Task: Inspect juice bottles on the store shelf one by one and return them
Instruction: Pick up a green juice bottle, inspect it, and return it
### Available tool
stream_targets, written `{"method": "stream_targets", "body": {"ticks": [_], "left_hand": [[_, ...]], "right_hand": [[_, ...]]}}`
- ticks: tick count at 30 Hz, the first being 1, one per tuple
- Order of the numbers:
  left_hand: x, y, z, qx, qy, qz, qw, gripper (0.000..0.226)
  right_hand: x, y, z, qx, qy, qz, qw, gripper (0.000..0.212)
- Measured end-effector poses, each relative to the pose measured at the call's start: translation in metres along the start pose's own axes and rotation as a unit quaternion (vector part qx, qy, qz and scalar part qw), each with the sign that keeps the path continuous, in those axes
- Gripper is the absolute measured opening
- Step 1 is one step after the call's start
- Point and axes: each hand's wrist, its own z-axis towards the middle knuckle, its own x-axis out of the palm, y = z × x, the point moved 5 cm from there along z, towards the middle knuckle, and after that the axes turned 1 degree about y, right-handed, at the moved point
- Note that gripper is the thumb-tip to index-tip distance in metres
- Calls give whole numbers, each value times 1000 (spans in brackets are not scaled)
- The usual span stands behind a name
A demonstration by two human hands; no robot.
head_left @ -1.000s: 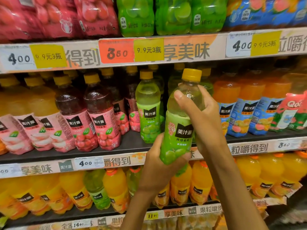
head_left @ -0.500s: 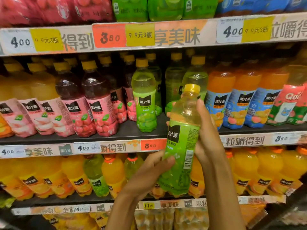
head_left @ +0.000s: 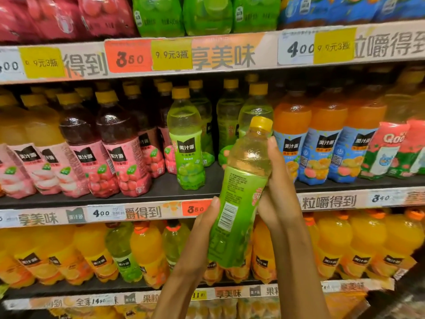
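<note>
A green juice bottle (head_left: 239,194) with a yellow cap is held in front of the middle shelf (head_left: 161,187), tilted slightly right at the top. Its barcode and small print face me. My left hand (head_left: 204,229) grips its lower half from the left, thumb on the label beside the barcode. My right hand (head_left: 279,180) wraps its upper half from the right, fingers reaching up near the neck. More green bottles (head_left: 187,143) of the same kind stand on the shelf behind, with a gap to the right of the front one.
Dark red bottles (head_left: 115,143) stand to the left, orange bottles (head_left: 322,139) with blue labels to the right. Yellow-orange bottles (head_left: 147,252) fill the lower shelf. Price strips (head_left: 128,58) run along each shelf edge. Packs fill the top shelf.
The bottle came away from the shelf and lower, and turned in my hands from its front logo to its barcode side. My left thumb shifted onto the label.
</note>
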Motion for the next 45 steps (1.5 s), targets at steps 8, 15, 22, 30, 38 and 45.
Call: {"method": "stream_targets", "body": {"ticks": [8, 15, 22, 30, 38, 45], "left_hand": [[-8, 5, 13, -43, 5, 26, 999, 65], [-8, 4, 19, -31, -57, 22, 998, 55], [-13, 4, 19, -39, 4, -95, 995, 65], [-19, -3, 26, 3, -47, -12, 999, 70], [-7, -5, 17, 29, -39, -38, 998, 64], [10, -11, 10, 10, 105, -125, 987, 74]], "right_hand": [[0, 0, 12, -19, 7, -78, 997, 50], [2, 2, 16, -46, 10, -159, 986, 63], [20, -5, 29, 11, 85, -23, 996, 44], [35, 5, 49, -10, 107, -69, 992, 28], [34, 18, 40, -11, 131, -154, 979, 36], [48, 11, 36, 80, 204, -12, 976, 49]]}}
